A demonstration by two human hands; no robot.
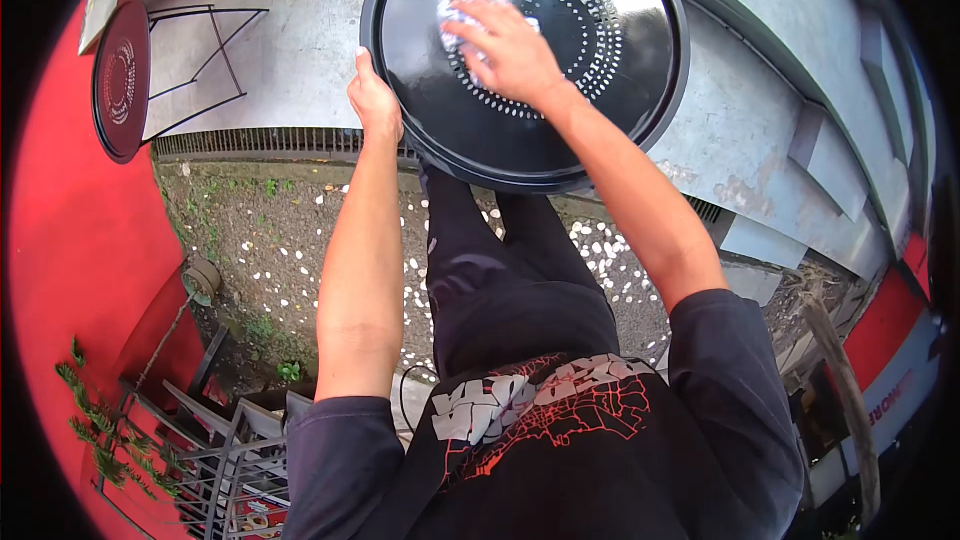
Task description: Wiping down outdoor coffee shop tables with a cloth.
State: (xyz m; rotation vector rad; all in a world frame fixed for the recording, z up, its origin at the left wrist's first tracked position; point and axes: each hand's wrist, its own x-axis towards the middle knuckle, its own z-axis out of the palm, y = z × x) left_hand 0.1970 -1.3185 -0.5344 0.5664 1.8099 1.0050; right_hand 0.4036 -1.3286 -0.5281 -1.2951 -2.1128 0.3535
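A round black metal tabletop [517,146] with a raised rim and a ring of small punched holes stands before me at the top centre. My left hand [375,99] grips its rim at the left side, the thumb pointing up along the edge. On the perforated part, left of the middle, my right hand [510,52] presses a crumpled white patterned cloth [456,9] against the glossy surface. Part of the cloth is hidden under the fingers. What supports the tabletop from below cannot be seen.
A dark red round folding table [120,82] with thin black legs lies tipped on its side on the grey concrete [300,75], by a red wall [82,202]. A drain grate [262,142] borders gravel with white pebbles. Metal racks [225,465] stand lower left, concrete steps [832,157] at right.
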